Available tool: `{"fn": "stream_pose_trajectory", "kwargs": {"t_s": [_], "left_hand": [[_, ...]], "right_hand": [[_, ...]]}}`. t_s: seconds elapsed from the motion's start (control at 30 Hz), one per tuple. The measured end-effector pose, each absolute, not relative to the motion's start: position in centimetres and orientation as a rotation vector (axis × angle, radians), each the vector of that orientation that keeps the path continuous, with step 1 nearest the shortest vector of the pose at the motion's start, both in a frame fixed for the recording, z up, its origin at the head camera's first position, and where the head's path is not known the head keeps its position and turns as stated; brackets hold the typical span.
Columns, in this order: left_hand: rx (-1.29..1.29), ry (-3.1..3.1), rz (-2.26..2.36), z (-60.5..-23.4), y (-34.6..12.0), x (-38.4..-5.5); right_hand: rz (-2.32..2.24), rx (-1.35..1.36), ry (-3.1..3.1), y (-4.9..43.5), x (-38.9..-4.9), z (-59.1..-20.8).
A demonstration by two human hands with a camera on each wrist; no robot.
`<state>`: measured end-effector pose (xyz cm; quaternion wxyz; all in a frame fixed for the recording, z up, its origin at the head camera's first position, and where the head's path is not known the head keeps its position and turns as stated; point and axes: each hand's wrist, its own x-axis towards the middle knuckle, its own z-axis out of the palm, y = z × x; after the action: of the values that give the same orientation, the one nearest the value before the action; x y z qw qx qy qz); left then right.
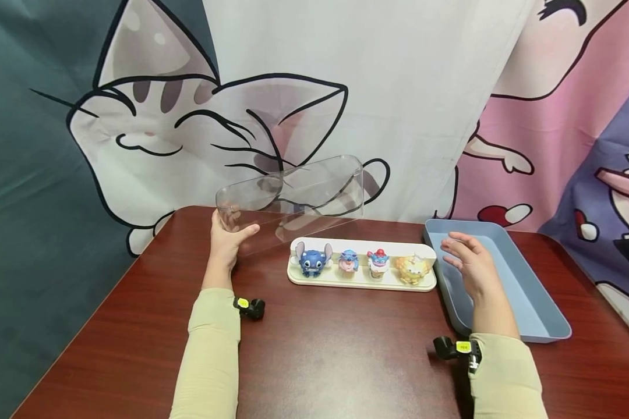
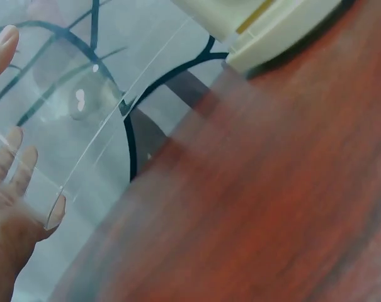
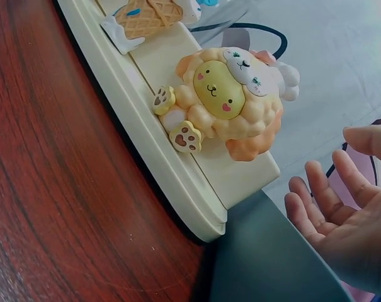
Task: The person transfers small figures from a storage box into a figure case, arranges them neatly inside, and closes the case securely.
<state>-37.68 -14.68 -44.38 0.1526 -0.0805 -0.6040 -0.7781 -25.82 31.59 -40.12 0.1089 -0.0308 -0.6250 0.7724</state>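
Observation:
My left hand (image 1: 225, 241) grips the left end of a long clear plastic cover (image 1: 322, 189), thumb on the near side. The cover is tilted in the air, its right end higher, behind and above a cream display base (image 1: 361, 284). On the base stand a blue big-eared figurine (image 1: 313, 263), a blue-and-pink figurine (image 1: 348, 262), an ice-cream-cone figurine (image 1: 378, 265) and a fluffy yellow figurine (image 1: 413, 269). My right hand (image 1: 472, 265) hovers with loosely bent fingers and nothing in them, just right of the base; in the right wrist view it is near the yellow figurine (image 3: 234, 100).
A shallow blue-grey tray (image 1: 542, 291) lies at the right, its left rim close against the base's right end and partly under my right hand. Behind the brown table (image 1: 314, 349) hangs a cartoon-printed cloth (image 1: 398, 87).

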Motion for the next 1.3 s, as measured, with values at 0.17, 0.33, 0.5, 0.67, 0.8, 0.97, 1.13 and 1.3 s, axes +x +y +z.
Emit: {"fn": "stream_pose_trajectory", "kwargs": {"t_s": [0.17,0.33,0.5,0.67,0.8,0.97,1.13,1.3], "left_hand": [[-0.225,-1.744,-2.233,-43.0,-14.5,-37.3],[-0.340,-1.690,-2.244,-41.0,-14.0,-36.8],[-0.470,-1.669,-2.237,-39.1,-13.3,-36.3],[-0.552,-1.700,-2.206,-37.7,-12.6,-35.6],[-0.583,-1.684,-2.213,-36.8,-11.9,-35.1],[-0.625,-1.621,-2.300,-36.2,-11.0,-34.6],[-0.685,-1.587,-2.372,-35.9,-10.3,-34.1],[-0.722,-1.567,-2.418,-35.6,-9.7,-33.7]], "right_hand": [[2.262,-0.109,-1.824,31.5,-25.8,-40.0],[2.277,-0.104,-1.750,31.5,-25.9,-39.8],[2.276,-0.100,-1.679,31.5,-25.9,-39.6],[2.237,-0.121,-1.646,31.3,-25.7,-39.2],[2.206,-0.097,-1.623,31.0,-25.6,-38.8],[2.202,0.031,-1.606,30.5,-25.4,-38.3],[2.163,0.248,-1.684,29.7,-25.3,-37.8],[2.127,0.406,-1.776,29.0,-25.2,-37.2]]}}
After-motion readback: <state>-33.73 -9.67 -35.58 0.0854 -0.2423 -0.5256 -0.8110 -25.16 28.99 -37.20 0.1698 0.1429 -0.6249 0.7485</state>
